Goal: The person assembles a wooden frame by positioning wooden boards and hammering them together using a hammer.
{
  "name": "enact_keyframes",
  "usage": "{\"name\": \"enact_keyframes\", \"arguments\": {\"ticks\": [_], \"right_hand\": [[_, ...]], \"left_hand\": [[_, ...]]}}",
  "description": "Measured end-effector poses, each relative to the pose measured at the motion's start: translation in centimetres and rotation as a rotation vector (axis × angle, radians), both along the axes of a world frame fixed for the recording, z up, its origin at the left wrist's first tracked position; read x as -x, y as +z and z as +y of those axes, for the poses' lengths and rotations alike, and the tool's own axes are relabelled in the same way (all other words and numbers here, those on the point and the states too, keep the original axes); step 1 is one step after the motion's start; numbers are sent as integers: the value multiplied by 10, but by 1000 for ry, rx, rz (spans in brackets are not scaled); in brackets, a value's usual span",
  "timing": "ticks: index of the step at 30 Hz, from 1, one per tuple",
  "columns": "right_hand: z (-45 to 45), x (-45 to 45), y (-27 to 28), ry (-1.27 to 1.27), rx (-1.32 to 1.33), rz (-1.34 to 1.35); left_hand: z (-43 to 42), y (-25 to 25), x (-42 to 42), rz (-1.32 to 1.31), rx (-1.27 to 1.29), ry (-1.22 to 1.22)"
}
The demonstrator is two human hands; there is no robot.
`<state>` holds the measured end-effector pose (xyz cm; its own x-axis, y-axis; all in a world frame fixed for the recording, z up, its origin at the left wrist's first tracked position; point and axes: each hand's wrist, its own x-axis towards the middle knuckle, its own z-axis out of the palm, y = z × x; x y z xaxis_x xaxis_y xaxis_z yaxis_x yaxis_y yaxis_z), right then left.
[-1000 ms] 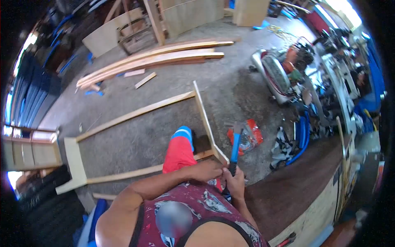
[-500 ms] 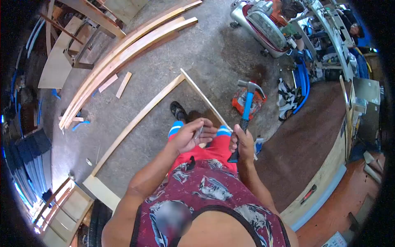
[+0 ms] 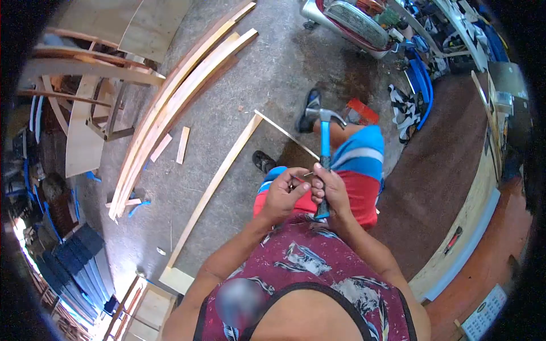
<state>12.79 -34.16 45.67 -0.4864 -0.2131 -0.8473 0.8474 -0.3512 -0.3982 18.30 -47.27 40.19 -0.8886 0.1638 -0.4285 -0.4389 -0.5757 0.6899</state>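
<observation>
My right hand point(image 3: 332, 192) is closed around the black grip of a claw hammer point(image 3: 325, 141), which stands head up with a blue shaft. Close beside it, my left hand point(image 3: 285, 194) has its fingers curled in, with thin metal nails partly hidden in them. One slim nail point(image 3: 309, 174) shows between the fingertips of both hands. Beyond the hands, a long wooden strip point(image 3: 219, 182) and a thinner strip point(image 3: 287, 135) meet at a corner on the floor.
Long curved planks point(image 3: 176, 108) lie at the left, with short wood offcuts point(image 3: 182, 145) beside them. An air compressor point(image 3: 355, 25) stands at the back. A red plastic packet point(image 3: 363, 111) lies beyond my right foot. A red-handled tool point(image 3: 453, 240) rests on the board at the right.
My left hand has closed in and come up next to the right hand and hammer. My right leg has stepped out to the right, and the view has shifted.
</observation>
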Motion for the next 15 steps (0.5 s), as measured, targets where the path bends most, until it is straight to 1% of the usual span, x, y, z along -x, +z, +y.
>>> {"name": "enact_keyframes", "arguments": {"ticks": [2, 3, 4, 6, 7, 8, 10, 11, 12, 13, 14, 15], "right_hand": [[-3, 11, -9, -20, -2, -39], [-2, 18, -18, -32, 41, -90], [-3, 27, -26, -43, 87, -147], [-1, 52, -40, -66, 110, -177], [1, 64, -51, -14, 134, -225], [6, 79, -64, 42, 160, -273], [14, 106, -96, 111, 184, -306], [18, 115, -112, 219, 137, -269], [27, 134, -136, 343, 80, -197], [32, 150, -160, 367, 97, -204], [33, 162, -181, 403, 15, -228], [36, 164, -207, 408, -3, -203]], "left_hand": [[2, 8, 17, -33, 42, 73], [-1, 3, 25, -110, 43, 28], [-4, 0, 34, -117, 50, 17], [-4, -7, 62, 40, 661, -39], [-1, -26, 69, 50, 711, 14], [5, -33, 80, 42, 724, 8], [16, -42, 112, -269, 574, 230], [13, -45, 120, -287, 594, 209], [7, -59, 138, -351, 790, 109], [-1, -85, 167, -403, 993, 6], [-11, -111, 192, -412, 1013, -30], [-21, -137, 205, -466, 1055, -98]]}}
